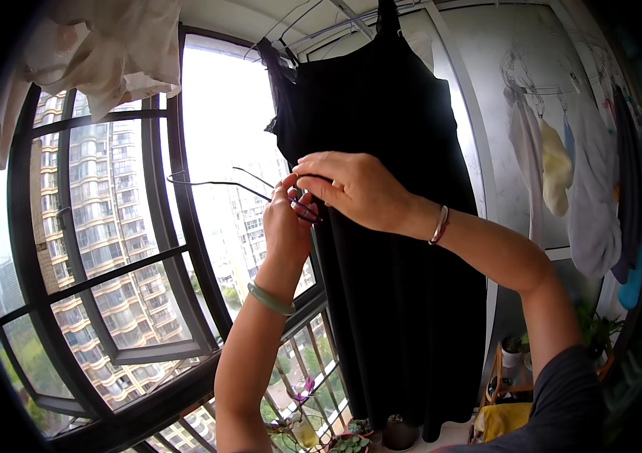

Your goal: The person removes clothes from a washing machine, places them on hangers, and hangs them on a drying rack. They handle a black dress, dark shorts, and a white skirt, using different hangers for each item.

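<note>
A thin dark wire hanger (219, 183) is held in my left hand (285, 226), its bent wire pointing left toward the window. My right hand (362, 189) reaches across from the right, its fingers curled and closed over the left fingertips. A dark sliver shows between its thumb and fingers, but I cannot tell what it is. Right behind both hands hangs a long black slip dress (404, 302) with narrow straps and frayed-looking trim at its left shoulder. Whether either hand touches the dress cannot be made out.
Dark-framed windows (175, 189) and a railing (321, 332) line the left side. Pale laundry (109, 53) hangs upper left. At right, a yellow sock (555, 166) and a grey garment (594, 204) hang near a frosted panel. Potted plants (351, 442) stand below.
</note>
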The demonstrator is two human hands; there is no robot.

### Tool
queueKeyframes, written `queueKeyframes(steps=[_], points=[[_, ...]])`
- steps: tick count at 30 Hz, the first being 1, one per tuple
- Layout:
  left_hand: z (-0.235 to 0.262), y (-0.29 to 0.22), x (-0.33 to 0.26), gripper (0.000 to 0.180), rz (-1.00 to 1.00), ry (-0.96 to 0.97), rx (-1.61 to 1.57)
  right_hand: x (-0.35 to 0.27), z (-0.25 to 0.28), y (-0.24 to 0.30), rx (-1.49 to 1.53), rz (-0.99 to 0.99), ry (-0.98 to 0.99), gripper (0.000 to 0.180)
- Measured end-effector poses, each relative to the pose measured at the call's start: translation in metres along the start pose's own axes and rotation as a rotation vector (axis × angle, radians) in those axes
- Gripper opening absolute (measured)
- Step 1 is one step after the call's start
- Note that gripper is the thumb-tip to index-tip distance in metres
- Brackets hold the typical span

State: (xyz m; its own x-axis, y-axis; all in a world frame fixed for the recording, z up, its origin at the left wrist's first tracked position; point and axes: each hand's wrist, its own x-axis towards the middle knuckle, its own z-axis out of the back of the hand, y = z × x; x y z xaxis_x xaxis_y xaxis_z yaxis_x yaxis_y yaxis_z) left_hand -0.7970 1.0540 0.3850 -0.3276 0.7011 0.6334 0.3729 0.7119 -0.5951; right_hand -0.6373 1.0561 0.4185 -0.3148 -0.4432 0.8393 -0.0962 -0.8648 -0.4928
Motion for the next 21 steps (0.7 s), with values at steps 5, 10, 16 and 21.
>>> queueKeyframes(steps=[5,10,16,21], points=[[-0.004,0.021,0.006,0.037,0.033,-0.078,0.028,0.085,0.128,-0.123,-0.063,-0.415,-0.655,0.042],[0.005,0.004,0.009,0.039,0.02,-0.075,0.104,0.143,0.157,-0.202,0.524,-0.682,-0.704,0.039],[-0.009,0.0,0.025,0.042,0.016,-0.02,0.046,0.173,0.145,-0.25,0.848,-0.648,-0.718,0.035],[-0.015,-0.009,0.032,0.044,-0.037,-0.034,0.087,0.19,0.116,-0.215,0.785,-0.665,-0.726,0.043]])
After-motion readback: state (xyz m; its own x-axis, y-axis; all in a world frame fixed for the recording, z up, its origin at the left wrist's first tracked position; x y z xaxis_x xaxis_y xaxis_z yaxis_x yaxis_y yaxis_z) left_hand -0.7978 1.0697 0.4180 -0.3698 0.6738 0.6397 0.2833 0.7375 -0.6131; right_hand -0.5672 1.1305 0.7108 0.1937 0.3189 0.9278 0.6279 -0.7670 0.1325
